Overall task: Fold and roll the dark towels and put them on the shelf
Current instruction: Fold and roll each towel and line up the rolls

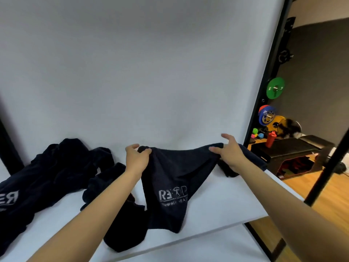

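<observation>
White table (217, 201) — two hands, left (137, 157) and right (229, 151), each grip pinching one dark towel (175, 178)

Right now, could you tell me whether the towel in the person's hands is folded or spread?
Spread, not folded: both hands hold the towel up by its top edge, and it hangs open, logo showing.

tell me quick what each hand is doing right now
Left hand: pinches the dark towel at its top edge.
Right hand: pinches the same towel's other corner.
</observation>
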A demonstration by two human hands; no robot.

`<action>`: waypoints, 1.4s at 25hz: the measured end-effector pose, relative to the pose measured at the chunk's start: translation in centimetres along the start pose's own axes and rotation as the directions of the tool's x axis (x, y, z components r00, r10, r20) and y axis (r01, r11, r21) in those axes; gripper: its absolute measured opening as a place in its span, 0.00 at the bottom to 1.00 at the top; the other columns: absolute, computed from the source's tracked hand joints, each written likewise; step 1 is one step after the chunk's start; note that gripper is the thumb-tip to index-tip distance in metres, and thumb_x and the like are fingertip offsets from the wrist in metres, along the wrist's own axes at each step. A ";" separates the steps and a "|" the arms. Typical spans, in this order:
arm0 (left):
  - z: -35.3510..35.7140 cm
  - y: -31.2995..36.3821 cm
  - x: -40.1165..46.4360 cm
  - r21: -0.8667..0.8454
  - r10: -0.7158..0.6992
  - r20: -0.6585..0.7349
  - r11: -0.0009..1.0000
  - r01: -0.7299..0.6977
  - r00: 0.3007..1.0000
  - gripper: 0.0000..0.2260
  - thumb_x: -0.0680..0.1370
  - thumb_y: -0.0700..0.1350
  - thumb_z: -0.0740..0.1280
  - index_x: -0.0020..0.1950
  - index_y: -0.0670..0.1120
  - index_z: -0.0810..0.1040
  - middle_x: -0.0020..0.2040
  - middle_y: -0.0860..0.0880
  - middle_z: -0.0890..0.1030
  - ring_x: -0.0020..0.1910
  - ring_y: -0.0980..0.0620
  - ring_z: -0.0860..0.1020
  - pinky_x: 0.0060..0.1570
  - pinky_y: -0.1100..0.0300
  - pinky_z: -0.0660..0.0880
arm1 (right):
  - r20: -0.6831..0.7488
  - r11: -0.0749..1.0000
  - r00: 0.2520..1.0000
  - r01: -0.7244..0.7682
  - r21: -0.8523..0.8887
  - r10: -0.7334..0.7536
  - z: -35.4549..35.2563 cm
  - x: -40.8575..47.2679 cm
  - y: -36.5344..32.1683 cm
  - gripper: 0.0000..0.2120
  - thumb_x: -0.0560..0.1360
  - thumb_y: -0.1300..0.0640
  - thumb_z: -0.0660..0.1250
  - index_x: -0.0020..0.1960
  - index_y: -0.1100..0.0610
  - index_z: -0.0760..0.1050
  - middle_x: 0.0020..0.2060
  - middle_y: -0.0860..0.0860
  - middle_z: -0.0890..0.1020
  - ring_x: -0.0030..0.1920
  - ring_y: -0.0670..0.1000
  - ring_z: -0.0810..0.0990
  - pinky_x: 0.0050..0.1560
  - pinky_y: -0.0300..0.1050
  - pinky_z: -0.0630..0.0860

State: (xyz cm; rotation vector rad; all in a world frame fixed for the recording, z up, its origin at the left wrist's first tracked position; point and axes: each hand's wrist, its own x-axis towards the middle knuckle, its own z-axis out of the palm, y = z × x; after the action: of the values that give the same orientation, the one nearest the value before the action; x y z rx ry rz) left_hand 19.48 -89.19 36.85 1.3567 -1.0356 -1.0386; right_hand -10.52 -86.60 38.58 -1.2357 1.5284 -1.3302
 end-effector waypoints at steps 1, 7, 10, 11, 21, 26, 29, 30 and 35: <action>-0.2 1.4 -0.4 0.001 0.054 0.013 0.999 -0.054 0.998 0.23 0.77 0.43 0.71 0.70 0.47 0.67 0.60 0.50 0.74 0.54 0.51 0.76 0.51 0.61 0.73 | -0.046 0.999 0.998 0.044 0.011 -0.043 -0.8 -0.2 -2.0 0.26 0.72 0.61 0.75 0.65 0.53 0.69 0.50 0.59 0.81 0.48 0.57 0.83 0.46 0.48 0.80; -1.7 11.4 -2.8 -0.116 0.410 0.005 0.906 -0.407 0.912 0.13 0.78 0.44 0.69 0.61 0.56 0.80 0.56 0.54 0.82 0.52 0.58 0.81 0.54 0.64 0.77 | 0.119 0.928 0.948 0.255 0.273 -0.296 -6.7 -0.6 -12.5 0.18 0.74 0.67 0.70 0.63 0.58 0.75 0.51 0.57 0.84 0.51 0.53 0.84 0.49 0.44 0.79; -1.7 13.1 -4.0 0.002 0.425 -0.108 0.904 -0.428 0.899 0.10 0.81 0.43 0.63 0.58 0.51 0.82 0.56 0.55 0.81 0.53 0.59 0.79 0.52 0.67 0.73 | 0.287 0.959 0.916 0.251 0.132 -0.280 -8.3 -1.1 -13.5 0.18 0.75 0.70 0.68 0.63 0.59 0.76 0.51 0.59 0.84 0.53 0.56 0.84 0.51 0.45 0.80; -1.7 12.7 -4.1 0.097 0.421 -0.132 0.906 -0.411 0.897 0.11 0.82 0.42 0.61 0.57 0.52 0.82 0.57 0.56 0.80 0.57 0.57 0.78 0.53 0.66 0.71 | 0.299 0.961 0.913 0.253 0.115 -0.277 -8.4 -1.1 -13.0 0.18 0.75 0.70 0.68 0.64 0.59 0.76 0.52 0.59 0.84 0.53 0.56 0.83 0.52 0.45 0.80; -0.6 8.2 -8.8 0.101 0.280 0.026 0.954 -0.281 0.960 0.30 0.78 0.26 0.56 0.76 0.50 0.67 0.72 0.55 0.68 0.69 0.57 0.68 0.65 0.65 0.68 | 0.442 0.946 0.874 0.058 0.319 -0.203 -10.6 -0.1 -6.2 0.31 0.73 0.72 0.68 0.72 0.53 0.70 0.66 0.46 0.73 0.60 0.46 0.80 0.53 0.42 0.80; -1.0 7.0 -5.5 -0.153 0.143 -0.162 0.974 -0.168 0.976 0.09 0.77 0.41 0.72 0.57 0.48 0.84 0.59 0.50 0.83 0.59 0.54 0.80 0.65 0.54 0.74 | 0.219 0.943 0.957 0.115 0.311 -0.189 -8.7 2.3 -5.3 0.12 0.79 0.60 0.66 0.62 0.56 0.79 0.56 0.54 0.83 0.57 0.53 0.82 0.58 0.49 0.78; -0.6 7.7 -2.8 -0.055 0.181 -0.105 0.981 -0.188 0.978 0.17 0.78 0.35 0.68 0.65 0.49 0.80 0.65 0.51 0.76 0.67 0.56 0.72 0.71 0.55 0.68 | 0.096 0.949 0.973 0.179 0.258 -0.209 -7.3 4.7 -5.5 0.15 0.78 0.67 0.67 0.62 0.56 0.79 0.57 0.57 0.82 0.57 0.53 0.81 0.54 0.45 0.79; -0.5 8.2 -1.8 -0.028 0.208 -0.100 0.977 -0.212 0.973 0.18 0.78 0.34 0.68 0.66 0.48 0.79 0.65 0.50 0.76 0.68 0.56 0.70 0.70 0.57 0.68 | 0.094 0.955 0.972 0.192 0.224 -0.218 -6.9 5.6 -5.7 0.18 0.76 0.67 0.68 0.64 0.55 0.78 0.58 0.57 0.81 0.57 0.52 0.81 0.53 0.44 0.78; -0.3 11.9 1.9 0.145 0.395 -0.255 0.918 -0.369 0.882 0.15 0.73 0.40 0.76 0.59 0.50 0.84 0.53 0.49 0.82 0.49 0.61 0.77 0.49 0.73 0.70 | -0.076 0.939 0.936 0.342 -0.046 -0.344 -6.3 9.4 -9.2 0.13 0.74 0.62 0.72 0.53 0.47 0.82 0.52 0.52 0.82 0.55 0.48 0.81 0.59 0.49 0.79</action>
State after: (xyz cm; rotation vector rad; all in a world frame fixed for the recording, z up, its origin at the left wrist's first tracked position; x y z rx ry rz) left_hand 19.91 -91.40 48.66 1.2605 -1.0902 -0.4921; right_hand -17.17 -93.99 49.28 -1.5374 1.4382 -1.6016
